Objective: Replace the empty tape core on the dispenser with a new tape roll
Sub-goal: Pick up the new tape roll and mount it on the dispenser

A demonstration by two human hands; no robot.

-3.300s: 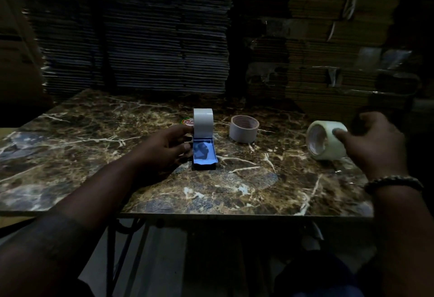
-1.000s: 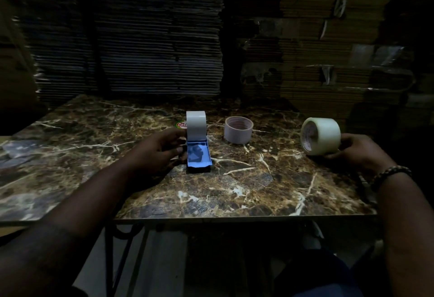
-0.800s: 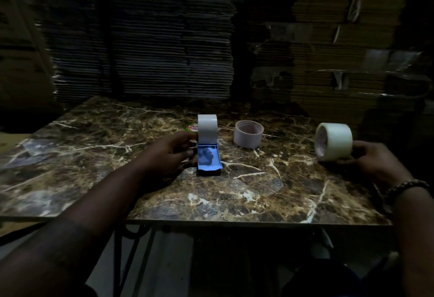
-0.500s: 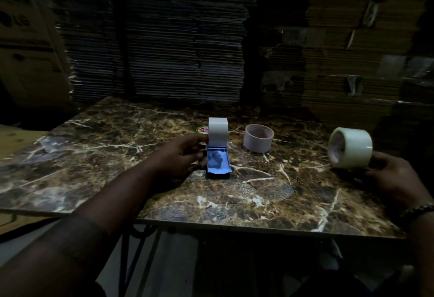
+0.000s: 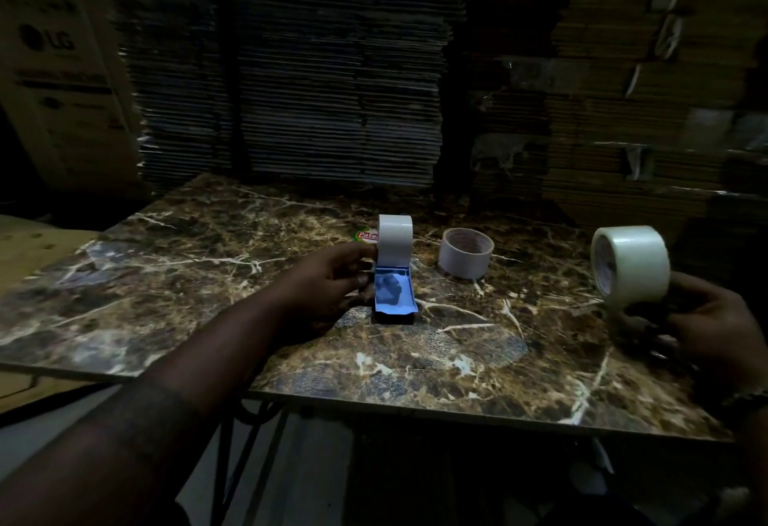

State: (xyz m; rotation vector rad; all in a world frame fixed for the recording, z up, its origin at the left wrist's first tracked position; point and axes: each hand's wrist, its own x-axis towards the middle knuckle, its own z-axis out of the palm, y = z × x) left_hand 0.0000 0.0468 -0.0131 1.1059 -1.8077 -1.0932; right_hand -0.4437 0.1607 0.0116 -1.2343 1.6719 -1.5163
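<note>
A blue tape dispenser stands in the middle of the marble table with a pale core or roll upright on it. My left hand grips the dispenser's left side. A thick translucent tape roll is held upright at the table's right side by my right hand, which cups it from below and behind. A thin pale ring, a near-empty core, lies flat just right of the dispenser.
Tall stacks of flattened cardboard rise right behind the table. A cardboard box stands at far left. A small round red-and-green label lies behind the dispenser. The table's front edge runs near me.
My right hand has lowered the thick roll from the air toward the table's right side and shifted from on top of it to under it. My left hand stays on the dispenser.
</note>
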